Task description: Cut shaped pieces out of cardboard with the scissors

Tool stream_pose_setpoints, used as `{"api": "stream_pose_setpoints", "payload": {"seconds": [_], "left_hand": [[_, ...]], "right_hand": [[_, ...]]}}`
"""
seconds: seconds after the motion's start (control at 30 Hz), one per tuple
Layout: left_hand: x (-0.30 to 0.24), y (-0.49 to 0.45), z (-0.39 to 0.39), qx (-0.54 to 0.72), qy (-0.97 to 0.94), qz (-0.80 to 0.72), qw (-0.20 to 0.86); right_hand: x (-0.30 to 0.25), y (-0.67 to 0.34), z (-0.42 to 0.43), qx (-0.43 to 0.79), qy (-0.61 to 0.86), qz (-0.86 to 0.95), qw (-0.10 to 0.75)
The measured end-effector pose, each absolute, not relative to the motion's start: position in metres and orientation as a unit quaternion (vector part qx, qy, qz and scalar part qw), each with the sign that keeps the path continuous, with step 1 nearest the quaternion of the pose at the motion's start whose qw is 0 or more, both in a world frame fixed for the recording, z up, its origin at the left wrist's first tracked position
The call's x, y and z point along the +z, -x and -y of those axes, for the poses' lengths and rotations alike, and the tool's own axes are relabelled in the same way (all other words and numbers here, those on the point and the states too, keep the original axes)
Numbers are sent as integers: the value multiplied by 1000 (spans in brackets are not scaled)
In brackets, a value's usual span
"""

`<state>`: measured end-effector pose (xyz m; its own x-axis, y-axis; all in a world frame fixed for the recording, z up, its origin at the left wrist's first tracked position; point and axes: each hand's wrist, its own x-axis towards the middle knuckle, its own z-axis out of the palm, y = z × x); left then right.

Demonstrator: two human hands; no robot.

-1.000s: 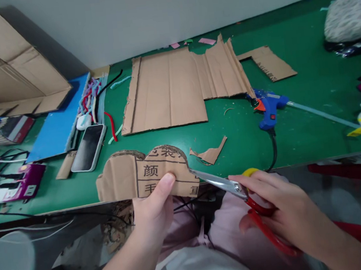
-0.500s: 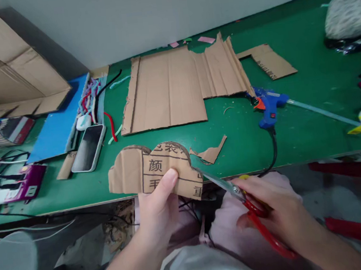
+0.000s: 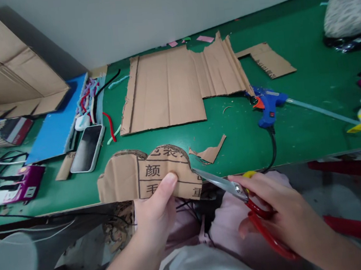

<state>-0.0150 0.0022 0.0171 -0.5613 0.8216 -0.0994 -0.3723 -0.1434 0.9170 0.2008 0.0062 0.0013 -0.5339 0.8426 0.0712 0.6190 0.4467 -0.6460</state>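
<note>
Table [image 3: 309, 108] (green, cluttered) lies beyond left hand [image 3: 155, 217] pinching cutout [image 3: 124, 181], right hand [image 3: 281, 210] gripping scissors [image 3: 224, 184].

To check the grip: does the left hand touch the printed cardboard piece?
Touching. The head view shows the left hand with its thumb pressed on the printed face of the cardboard piece. The right hand holds scissors.

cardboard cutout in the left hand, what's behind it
The left hand shows only its thumb in front of the cardboard cutout; its other fingers are covered behind it. Beyond, the green table edge is partly hidden.
</note>
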Motion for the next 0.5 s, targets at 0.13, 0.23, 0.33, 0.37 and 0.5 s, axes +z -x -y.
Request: {"api": "stream_pose_setpoints", "payload": {"seconds": [0.13,0.23,0.33,0.37,0.5], "left_hand": [[17,14,-2,718,-221,-513,415],[16,13,-4,713,-220,-523,412],[15,12,-4,712,-233,-531,396],[13,12,-4,711,-242,-538,383],[3,14,2,689,-271,-602,297]], "right_hand": [[2,-200,-8,272,435,831,213],[1,-199,-7,262,432,834,222],[-1,-197,-5,246,440,833,227],[-2,-197,-4,239,446,831,231],[-6,-196,-3,232,461,827,221]]}}
